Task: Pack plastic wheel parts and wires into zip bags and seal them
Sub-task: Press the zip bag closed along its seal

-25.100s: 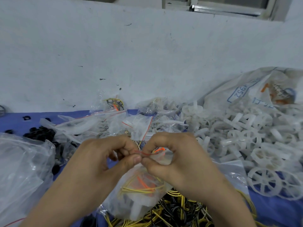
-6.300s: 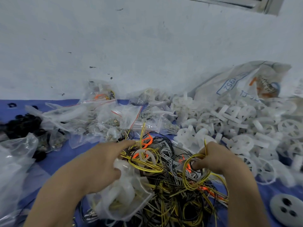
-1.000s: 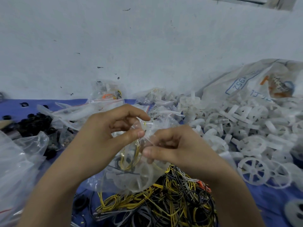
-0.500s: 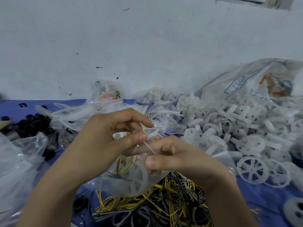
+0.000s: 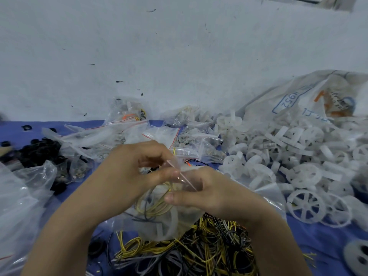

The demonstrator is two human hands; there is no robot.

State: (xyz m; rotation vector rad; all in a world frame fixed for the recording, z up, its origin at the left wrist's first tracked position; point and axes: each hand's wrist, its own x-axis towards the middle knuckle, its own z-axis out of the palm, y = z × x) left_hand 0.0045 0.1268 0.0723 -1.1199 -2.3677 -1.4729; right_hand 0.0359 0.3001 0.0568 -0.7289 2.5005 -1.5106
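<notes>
A clear zip bag (image 5: 159, 222) hangs between my hands, holding yellow and black wires and a white plastic wheel part. My left hand (image 5: 129, 174) pinches the bag's top strip between thumb and fingers. My right hand (image 5: 203, 194) grips the same strip from the right, thumb pointing left. The strip runs diagonally between them. Under the bag lies a tangle of yellow, black and grey wires (image 5: 199, 253). A heap of white plastic wheels (image 5: 298, 166) spreads to the right.
Filled zip bags (image 5: 127, 124) lie piled against the white wall behind my hands. Black rings (image 5: 39, 150) sit at the left beside a large clear bag (image 5: 20, 206). A printed sack (image 5: 318, 98) lies at the back right. A grey disc (image 5: 358, 255) sits at the lower right.
Both hands have shifted slightly right and lower along the bag's top strip; my right thumb now lies under the strip. The bag has stayed between them.
</notes>
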